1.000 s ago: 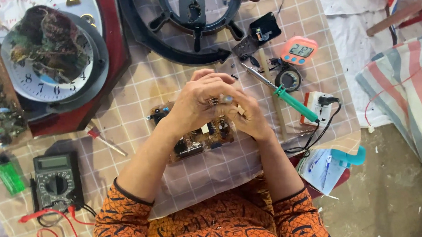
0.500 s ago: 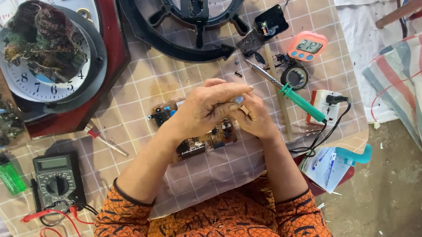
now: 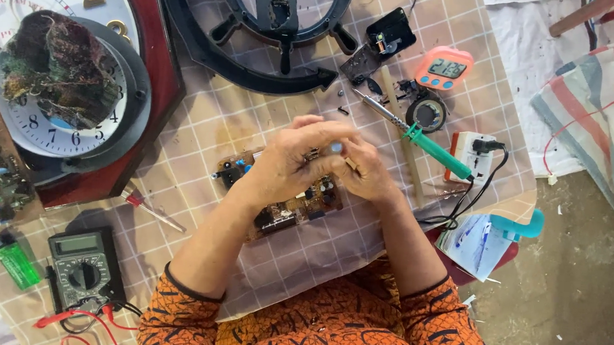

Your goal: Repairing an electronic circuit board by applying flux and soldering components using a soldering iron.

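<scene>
Checked tablecloth bears circuit board, long axis left-right, under both hands.

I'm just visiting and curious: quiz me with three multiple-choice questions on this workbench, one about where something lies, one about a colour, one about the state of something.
1. Where is the multimeter?
A. beside the person's left arm
B. on the wall clock
C. under the timer

2. What colour is the soldering iron handle?
A. red
B. green
C. black

3. How do the left hand and right hand stand?
A. wide apart on the table
B. together above the circuit board
C. resting in the lap

Answers: 1 A, it lies at the lower left of the table. 2 B, the grip is green. 3 B, the fingers meet over the board, pinching something too small to tell.
</scene>
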